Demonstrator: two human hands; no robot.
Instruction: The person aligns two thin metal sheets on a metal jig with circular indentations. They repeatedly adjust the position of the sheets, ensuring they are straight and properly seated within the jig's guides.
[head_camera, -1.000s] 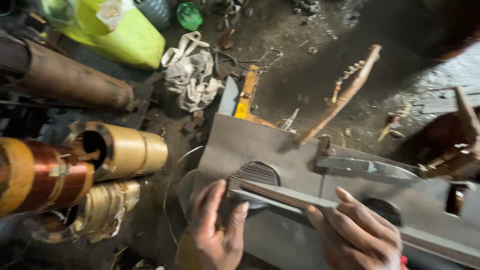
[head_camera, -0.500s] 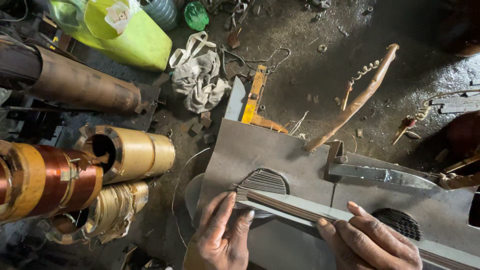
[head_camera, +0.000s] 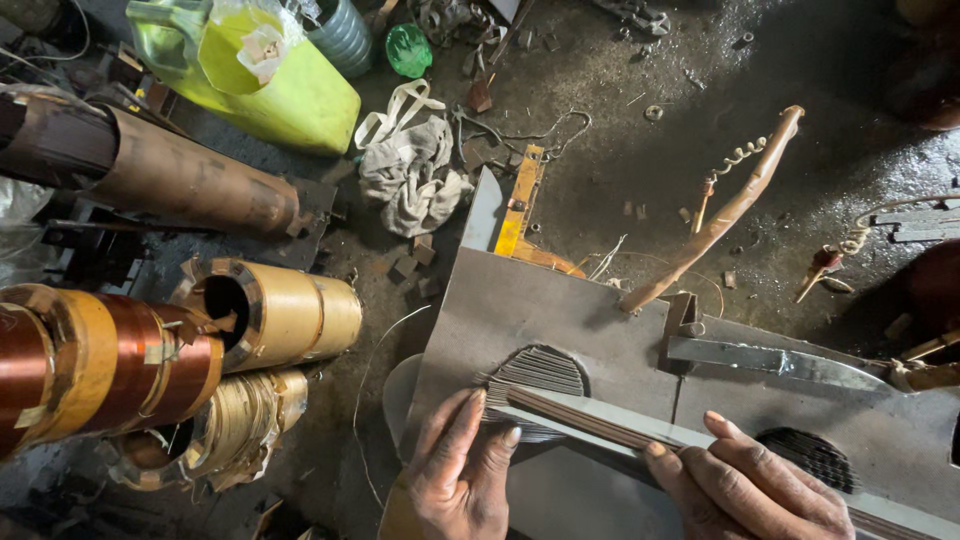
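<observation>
Both hands have barely shifted: left hand (head_camera: 462, 470) lies flat with fingers spread, pressing the long flat metal strip (head_camera: 600, 425) at six o'clock on the grey metal plate (head_camera: 545, 310); right hand (head_camera: 750, 490) clasps it.

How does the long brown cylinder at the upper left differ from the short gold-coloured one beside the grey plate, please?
The long brown cylinder is slim, dull and rusty, and runs out of view at the left; the short gold cylinder is stubby and brighter. The gold one shows its open hollow end; the brown one's end abuts a dark block. Both lie on their sides on the dirty floor.
</observation>
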